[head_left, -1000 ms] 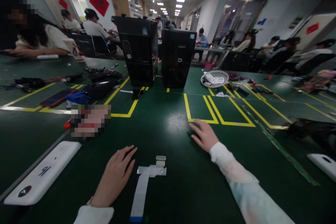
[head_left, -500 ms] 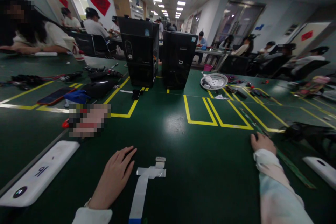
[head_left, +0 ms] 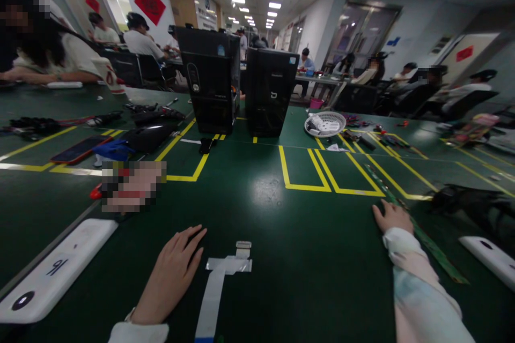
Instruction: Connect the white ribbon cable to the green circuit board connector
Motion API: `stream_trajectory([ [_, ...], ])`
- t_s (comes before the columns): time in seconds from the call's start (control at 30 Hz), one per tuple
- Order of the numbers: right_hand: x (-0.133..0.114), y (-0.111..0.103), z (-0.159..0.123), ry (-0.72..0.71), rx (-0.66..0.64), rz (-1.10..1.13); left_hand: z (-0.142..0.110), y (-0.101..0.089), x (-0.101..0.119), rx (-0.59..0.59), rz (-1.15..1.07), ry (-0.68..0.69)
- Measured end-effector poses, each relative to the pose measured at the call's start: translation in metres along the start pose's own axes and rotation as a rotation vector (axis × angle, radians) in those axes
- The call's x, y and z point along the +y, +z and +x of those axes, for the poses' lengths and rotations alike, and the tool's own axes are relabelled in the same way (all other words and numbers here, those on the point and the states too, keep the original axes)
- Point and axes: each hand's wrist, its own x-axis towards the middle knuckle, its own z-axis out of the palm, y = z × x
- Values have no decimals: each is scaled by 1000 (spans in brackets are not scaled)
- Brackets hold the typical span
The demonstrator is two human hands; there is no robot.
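Observation:
My left hand [head_left: 172, 268] rests palm down on the table with fingers stretched out, empty. Just right of it lies a white flat ribbon cable [head_left: 213, 300] with clear tape across its upper part, a connector at the far end and a blue lower end. Over on the right, my right hand [head_left: 395, 218] is at a long, narrow green circuit board strip [head_left: 434, 252], its fingers bent against the strip's left edge. The strip runs slantwise past the knuckles; the fingertips are partly hidden.
White phone-shaped panels lie at the left [head_left: 60, 268] and right [head_left: 488, 257]. Two black computer towers [head_left: 209, 80] stand at the back. A white basket [head_left: 325, 124], cables [head_left: 32, 127] and tools are spread beyond the yellow tape lines. Other people sit further off.
My right hand has shifted slightly left, and the near end of the green strip has swung left with it. The left hand and ribbon cable keep their places; the view has turned slightly.

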Motion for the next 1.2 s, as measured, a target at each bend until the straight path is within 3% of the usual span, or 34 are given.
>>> stream_trajectory([
  [0.3, -7, -5, -6, 161, 120, 21, 0, -1, 1, 24, 5, 27],
  [0.5, -7, -6, -5, 187, 56, 29, 0, -2, 0, 0, 6, 6],
  [0.77, -8, -9, -6, 18, -30, 82, 0, -1, 2, -21, 2, -23],
  [1.0, -3, -7, -8, -158, 75, 278, 0, -1, 1, -7, 10, 5],
  [1.07, 3, -9, -9, -83, 127, 228, 0, -2, 1, -6, 19, 7],
  [1.2, 17, -10, -16, 223, 161, 102, 1, -2, 3, 8, 20, 31],
])
